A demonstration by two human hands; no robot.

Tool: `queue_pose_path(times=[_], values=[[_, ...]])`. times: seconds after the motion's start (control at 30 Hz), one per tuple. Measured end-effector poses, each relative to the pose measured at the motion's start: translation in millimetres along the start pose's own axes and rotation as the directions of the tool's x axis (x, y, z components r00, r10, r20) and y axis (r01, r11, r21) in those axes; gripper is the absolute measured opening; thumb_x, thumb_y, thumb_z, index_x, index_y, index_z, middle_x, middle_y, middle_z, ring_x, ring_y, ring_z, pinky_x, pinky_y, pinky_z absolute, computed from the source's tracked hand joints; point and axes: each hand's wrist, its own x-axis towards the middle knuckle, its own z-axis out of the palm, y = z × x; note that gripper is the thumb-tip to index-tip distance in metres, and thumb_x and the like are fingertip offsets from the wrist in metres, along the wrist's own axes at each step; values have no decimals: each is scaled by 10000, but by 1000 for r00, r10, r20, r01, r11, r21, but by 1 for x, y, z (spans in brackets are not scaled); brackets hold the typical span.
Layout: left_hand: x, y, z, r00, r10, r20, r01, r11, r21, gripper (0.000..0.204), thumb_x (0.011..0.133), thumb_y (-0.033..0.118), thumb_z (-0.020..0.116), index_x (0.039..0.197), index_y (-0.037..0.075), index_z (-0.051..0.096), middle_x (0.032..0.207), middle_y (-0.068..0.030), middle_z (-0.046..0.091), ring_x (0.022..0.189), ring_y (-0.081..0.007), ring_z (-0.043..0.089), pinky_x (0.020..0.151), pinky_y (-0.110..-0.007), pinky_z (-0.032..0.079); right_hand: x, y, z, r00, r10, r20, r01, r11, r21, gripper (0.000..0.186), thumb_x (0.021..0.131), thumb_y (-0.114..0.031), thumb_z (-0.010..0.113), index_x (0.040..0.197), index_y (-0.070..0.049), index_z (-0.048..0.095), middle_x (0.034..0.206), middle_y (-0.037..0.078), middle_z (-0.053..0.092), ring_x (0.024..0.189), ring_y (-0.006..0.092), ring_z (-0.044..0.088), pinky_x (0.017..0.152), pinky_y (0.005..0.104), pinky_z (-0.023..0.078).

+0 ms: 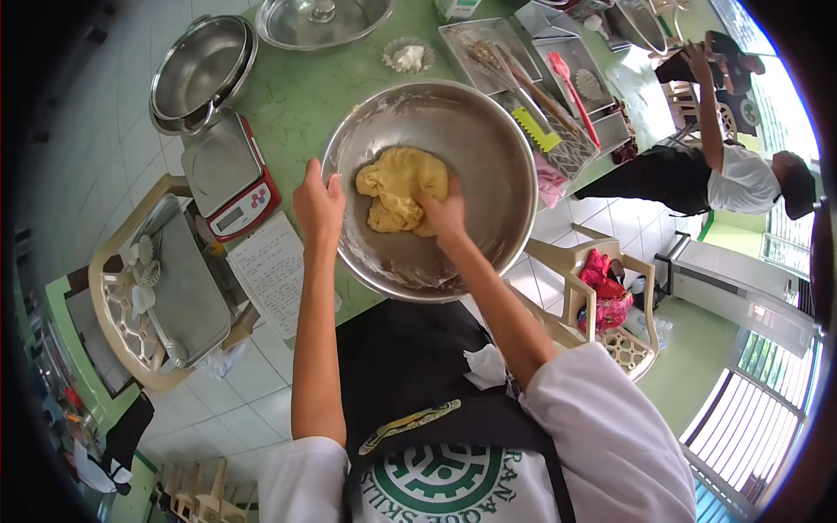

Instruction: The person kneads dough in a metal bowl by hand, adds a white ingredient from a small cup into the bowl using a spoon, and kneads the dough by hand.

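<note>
At the near edge of the green surface (292, 74), a wide metal bowl (488, 170) contains a lump of yellow dough (394, 187), which lies left of the bowl's centre. Left hand (319, 207): grip clamped on the bowl's left rim, thumb uppermost. Right hand (445, 213): inside the bowl, pressed against the right side of the dough; the fingertips are hidden, so whether this grip is closed or spread cannot be told. Pale smears mark the bowl's inner wall. Left of the bowl are a red kitchen scale (245, 207) and, just beside it, a handwritten sheet (266, 277). Beyond the bowl stand a fluted paper cup (408, 58) holding a white substance and a round metal lid (324, 19) with a knob. To the upper right, near the bowl, lie a yellow-green toothed scraper (535, 131) and a red-handled utensil (575, 96). Well apart, at right, is a person in a white top (743, 190).
</note>
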Motion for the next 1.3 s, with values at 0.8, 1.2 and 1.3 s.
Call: queue_pose_path(times=[0.8,1.2,1.3], values=[[16,19,11,982,78,172,-84,996,26,219,820,145,622,968,26,513,747,-250,610,736,-444,594,600,-521,443,9,16,-4,496,-632,595,855,235,-463,74,671,-180,631,729,-136,616,776,76,604,712,250,606,605,375,498],[9,-28,15,979,111,172,-120,992,43,495,839,126,616,1211,-154,448,1096,-341,560,1006,-445,563,827,-430,456,43,-31,59,860,-432,272,432,900,64,211,745,-190,589,877,-47,506,882,166,519,791,364,526,687,442,451],[2,-39,22,987,137,84,-143,987,70,502,840,121,618,1219,-155,440,1100,-346,556,1014,-438,567,836,-426,455,37,-5,41,737,-660,143,672,698,-248,298,771,-247,611,979,-56,515,974,176,520,862,378,535,731,460,456]])
